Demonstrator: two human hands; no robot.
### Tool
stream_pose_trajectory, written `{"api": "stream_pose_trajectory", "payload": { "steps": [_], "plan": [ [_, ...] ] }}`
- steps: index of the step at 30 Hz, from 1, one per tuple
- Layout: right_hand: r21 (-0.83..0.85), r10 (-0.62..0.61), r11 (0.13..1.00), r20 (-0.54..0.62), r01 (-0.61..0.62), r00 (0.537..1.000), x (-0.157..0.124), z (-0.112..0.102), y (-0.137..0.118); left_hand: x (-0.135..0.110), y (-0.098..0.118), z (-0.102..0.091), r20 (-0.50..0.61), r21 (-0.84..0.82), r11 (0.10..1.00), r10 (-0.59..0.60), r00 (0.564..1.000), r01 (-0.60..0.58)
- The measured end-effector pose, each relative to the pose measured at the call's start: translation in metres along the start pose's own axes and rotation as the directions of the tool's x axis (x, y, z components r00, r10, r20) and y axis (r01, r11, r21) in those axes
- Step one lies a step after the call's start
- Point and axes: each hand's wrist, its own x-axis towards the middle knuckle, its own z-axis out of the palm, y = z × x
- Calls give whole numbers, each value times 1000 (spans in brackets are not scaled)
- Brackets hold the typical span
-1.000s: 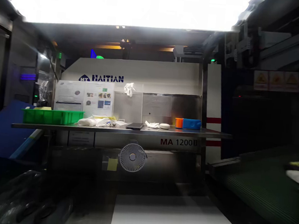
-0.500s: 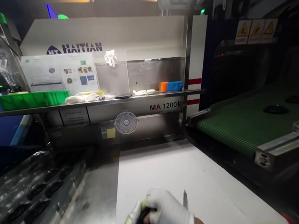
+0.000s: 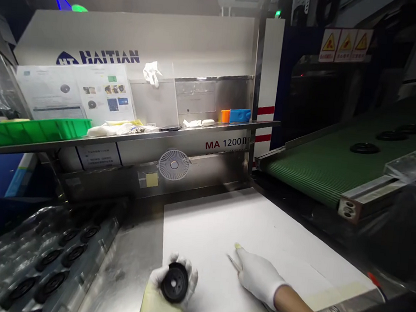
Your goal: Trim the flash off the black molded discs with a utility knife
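My left hand [image 3: 173, 284], in a white glove, is closed round a black round part [image 3: 174, 282] with a hole in its middle, held face up just above the left edge of a white sheet [image 3: 217, 220]. My right hand [image 3: 257, 276], also gloved, rests on the sheet to the right. Its index finger points forward and the other fingers curl over a thin metal tool [image 3: 232, 262], whose tip sticks out to the left of the hand.
A green conveyor belt [image 3: 312, 167] at the right carries black round parts [image 3: 364, 148]. At the lower left, a tray of similar black parts [image 3: 53, 259] lies under clear film. A steel shelf [image 3: 129, 137] behind holds a green bin [image 3: 35, 130], cloths, and blue and orange boxes; a small fan [image 3: 173, 164] hangs below.
The view dropped from the shelf to the work surface. My two hands, together on the black part half a second ago, separated: the left keeps the part, the right moved onto the metal tool.
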Motion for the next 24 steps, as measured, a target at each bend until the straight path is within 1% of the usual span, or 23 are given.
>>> {"api": "stream_pose_trajectory", "payload": {
  "steps": [2,4,5,6,7,9,11,13,16,19,21,24],
  "plan": [
    [22,-42,999,7,42,999,1,1,-4,0,2,9,24,19,999,28,999,-28],
    [45,-85,995,12,84,996,-2,-1,-9,-1,5,13,30,35,998,51,998,-52],
    [75,-109,991,9,108,994,-5,-2,-12,-2,6,14,21,42,997,58,998,-59],
    [142,-138,981,4,136,990,-8,-3,-17,-3,6,14,13,45,997,68,998,-69],
    [241,-175,955,0,170,985,-12,-4,-22,-4,7,14,6,42,996,83,997,-83],
    [457,-277,851,-25,257,961,-23,-3,-37,-6,6,12,7,35,993,116,993,-116],
    [578,-379,739,-70,347,923,-34,0,-53,-7,6,9,36,30,986,163,986,-164],
    [589,-434,705,-82,395,897,-43,3,-68,-8,6,6,73,37,977,206,976,-210],
    [575,-445,720,-46,388,894,-52,7,-82,-8,6,4,70,65,973,219,973,-224],
    [525,-448,754,-29,395,893,-54,8,-86,-6,2,7,24,88,976,198,980,-199],
    [512,-445,766,-17,390,896,-53,9,-85,-4,-3,10,43,118,972,199,979,-203],
    [514,-427,769,-31,381,904,-51,11,-86,-2,-12,12,102,163,957,226,969,-240]
  ]
}}
